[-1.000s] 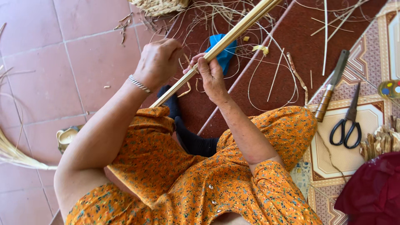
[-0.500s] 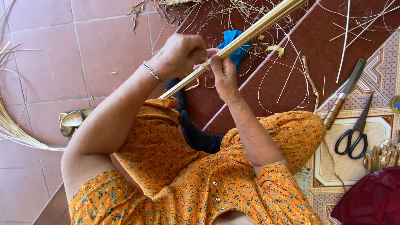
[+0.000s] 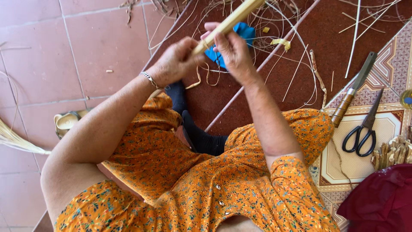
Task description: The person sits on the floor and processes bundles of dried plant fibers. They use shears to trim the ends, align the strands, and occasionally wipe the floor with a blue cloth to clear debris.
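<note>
Bamboo stick (image 3: pixel 227 21), gripped in both closed hands, left (image 3: pixel 178 60) and right (image 3: pixel 229 49), could splinter and cut fingers.

pink tiled floor (image 3: pixel 64 51) in daylight; dark red mat (image 3: pixel 326 51); patterned rug (image 3: pixel 388 124) at right

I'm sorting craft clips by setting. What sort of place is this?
Probably a home floor used for cane or bamboo handwork. The person sits on a red mat over floor tiles, both hands on a bamboo stick, with split strips, scissors and a knife alongside.
</note>
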A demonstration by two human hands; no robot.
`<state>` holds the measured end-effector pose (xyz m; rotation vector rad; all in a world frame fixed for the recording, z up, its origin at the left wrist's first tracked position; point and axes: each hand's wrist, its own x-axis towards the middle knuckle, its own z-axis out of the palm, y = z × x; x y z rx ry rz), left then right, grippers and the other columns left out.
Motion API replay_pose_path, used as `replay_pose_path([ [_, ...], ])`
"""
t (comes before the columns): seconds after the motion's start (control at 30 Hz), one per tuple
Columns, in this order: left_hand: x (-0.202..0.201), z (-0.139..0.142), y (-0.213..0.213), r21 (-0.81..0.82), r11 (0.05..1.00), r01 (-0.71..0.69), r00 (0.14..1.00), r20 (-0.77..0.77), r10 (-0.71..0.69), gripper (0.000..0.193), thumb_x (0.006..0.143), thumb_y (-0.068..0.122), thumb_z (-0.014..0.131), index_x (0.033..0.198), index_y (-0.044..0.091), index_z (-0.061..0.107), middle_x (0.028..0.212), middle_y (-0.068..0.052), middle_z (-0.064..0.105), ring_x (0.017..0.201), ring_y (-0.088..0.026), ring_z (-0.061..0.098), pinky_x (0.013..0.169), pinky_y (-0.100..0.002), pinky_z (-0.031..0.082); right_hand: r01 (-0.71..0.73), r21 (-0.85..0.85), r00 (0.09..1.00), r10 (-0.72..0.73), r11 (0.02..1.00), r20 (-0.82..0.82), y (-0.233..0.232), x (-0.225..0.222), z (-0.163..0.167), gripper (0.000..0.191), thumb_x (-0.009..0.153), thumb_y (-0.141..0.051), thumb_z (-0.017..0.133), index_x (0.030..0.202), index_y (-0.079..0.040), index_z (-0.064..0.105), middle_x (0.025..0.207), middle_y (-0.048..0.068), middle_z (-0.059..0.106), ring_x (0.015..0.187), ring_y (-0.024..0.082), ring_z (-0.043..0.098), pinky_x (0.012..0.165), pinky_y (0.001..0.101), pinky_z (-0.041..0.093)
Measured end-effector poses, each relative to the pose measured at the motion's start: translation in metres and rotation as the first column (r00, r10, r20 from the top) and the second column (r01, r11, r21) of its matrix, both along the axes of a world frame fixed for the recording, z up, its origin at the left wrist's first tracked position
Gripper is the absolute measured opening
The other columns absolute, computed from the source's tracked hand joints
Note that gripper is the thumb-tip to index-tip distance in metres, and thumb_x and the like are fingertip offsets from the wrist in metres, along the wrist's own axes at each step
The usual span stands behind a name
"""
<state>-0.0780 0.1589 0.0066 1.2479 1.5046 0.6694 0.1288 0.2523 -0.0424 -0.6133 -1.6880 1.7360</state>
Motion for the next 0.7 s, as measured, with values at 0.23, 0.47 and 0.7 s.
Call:
replay_pose_path([
  [0.23, -0.085, -0.030, -0.017, 0.305, 0.903, -0.302, 0.947, -0.010, 0.320, 0.021, 0.110, 0.018, 0.069, 0.123, 0.002, 0.063, 0.095, 0.001, 0.065, 0.083, -0.005, 0.057, 0.071, -0.024, 0.049, -0.160, 0.270, 0.790, -0.041, 0.950, 0.612, 0.033, 0.029, -0.088, 0.026, 0.101, -0.036, 0.066, 0.107, -0.014, 0.078, 0.117, 0.009, 0.075, 0.109, 0.020, 0.071, 0.100, 0.0373, 0.058],
  [0.47, -0.147, -0.044, -0.109, 0.317, 0.783, -0.536, 0.775, -0.184, 0.605, 0.023, 0.113, 0.017, 0.074, 0.120, -0.004, 0.068, 0.090, 0.002, 0.062, 0.078, -0.002, 0.053, 0.065, -0.021, 0.043, -0.203, 0.459, 0.400, -0.355, 0.865, 0.845, 0.013, 0.027, -0.142, 0.061, 0.077, -0.029, 0.088, 0.129, -0.011, 0.062, 0.122, 0.021, 0.059, 0.115, 0.043, 0.053, 0.091, 0.0558, 0.049],
  [0.7, -0.122, -0.043, -0.208, 0.103, 0.588, -0.802, 0.592, 0.014, 0.806, 0.022, 0.108, 0.013, 0.071, 0.120, -0.004, 0.064, 0.086, 0.003, 0.062, 0.069, -0.002, 0.054, 0.058, -0.018, 0.042, -0.367, 0.702, 0.480, -0.522, 0.610, 0.705, 0.036, 0.001, -0.142, 0.037, 0.070, -0.005, 0.079, 0.103, -0.015, 0.067, 0.107, 0.019, 0.058, 0.104, 0.039, 0.056, 0.077, 0.0515, 0.050],
])
